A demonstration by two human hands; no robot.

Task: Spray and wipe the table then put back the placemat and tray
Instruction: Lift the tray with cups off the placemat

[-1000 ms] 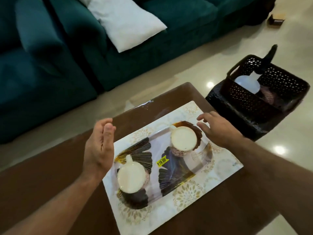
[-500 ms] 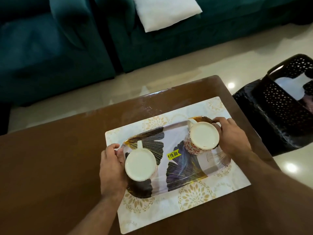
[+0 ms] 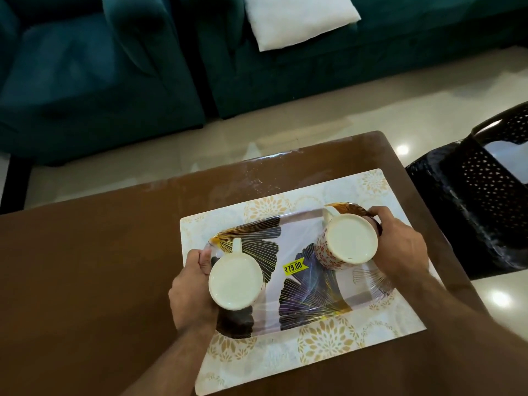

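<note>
A glossy tray with dark leaf prints and a yellow price sticker lies on a white floral placemat on the brown table. Two white mugs stand upside down on the tray, one at its left and one at its right. My left hand grips the tray's left rim, fingers curled over the edge. My right hand grips the right rim behind the right mug.
A black perforated basket stands on the floor just right of the table. A teal sofa with a white cushion sits beyond the far edge. Dusty streaks mark the table's far rim.
Both hands came down from above the tray and closed on its two short rims. The view swung right to left, pushing the basket toward the frame edge.
</note>
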